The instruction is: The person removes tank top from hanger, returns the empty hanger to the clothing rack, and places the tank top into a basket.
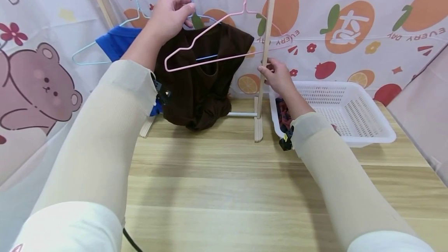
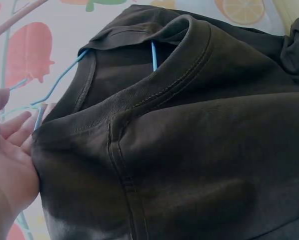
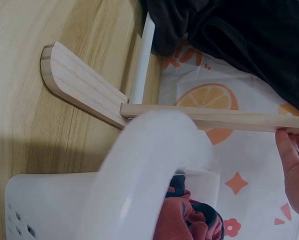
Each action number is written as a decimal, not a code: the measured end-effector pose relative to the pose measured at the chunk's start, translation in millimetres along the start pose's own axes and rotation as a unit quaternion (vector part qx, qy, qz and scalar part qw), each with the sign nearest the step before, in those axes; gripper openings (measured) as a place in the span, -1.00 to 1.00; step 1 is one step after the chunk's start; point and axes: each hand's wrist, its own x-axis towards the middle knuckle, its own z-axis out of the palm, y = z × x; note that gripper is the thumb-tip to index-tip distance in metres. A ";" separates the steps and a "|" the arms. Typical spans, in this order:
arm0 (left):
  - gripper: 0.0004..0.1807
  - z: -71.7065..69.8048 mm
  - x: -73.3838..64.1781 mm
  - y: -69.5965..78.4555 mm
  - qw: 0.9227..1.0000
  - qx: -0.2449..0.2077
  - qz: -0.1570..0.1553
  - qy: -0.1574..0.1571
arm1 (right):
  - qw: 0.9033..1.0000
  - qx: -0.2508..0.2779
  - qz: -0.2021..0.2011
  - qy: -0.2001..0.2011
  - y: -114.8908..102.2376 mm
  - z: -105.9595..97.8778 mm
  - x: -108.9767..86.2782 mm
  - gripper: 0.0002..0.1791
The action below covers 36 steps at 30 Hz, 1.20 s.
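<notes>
Pink hanger hangs in front of the brown shirt.

The words "EVERY DAY" were read repeatedly on the fruit-print backdrop; white characters could not be deciphered.

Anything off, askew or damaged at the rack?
Mildly: the brown garment hangs bunched at its lower end instead of straight, and the bare pink hanger sits skewed past the rack post. No spill or damage visible.
</notes>
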 end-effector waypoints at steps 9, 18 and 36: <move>-0.47 0.4 5.9 -8.6 0.998 0.068 -0.002 0.004 | 1.000 -0.002 0.004 0.000 -1.3 1.6 1.1 -0.45; -0.36 5.6 16.4 -8.5 0.983 0.180 -0.017 -0.016 | 1.000 0.011 -0.001 -0.002 -0.5 5.1 -0.6 -0.45; -0.50 4.6 15.0 -3.7 0.976 0.217 -0.013 0.003 | 1.000 -0.001 -0.015 0.000 -2.6 9.9 0.8 -0.49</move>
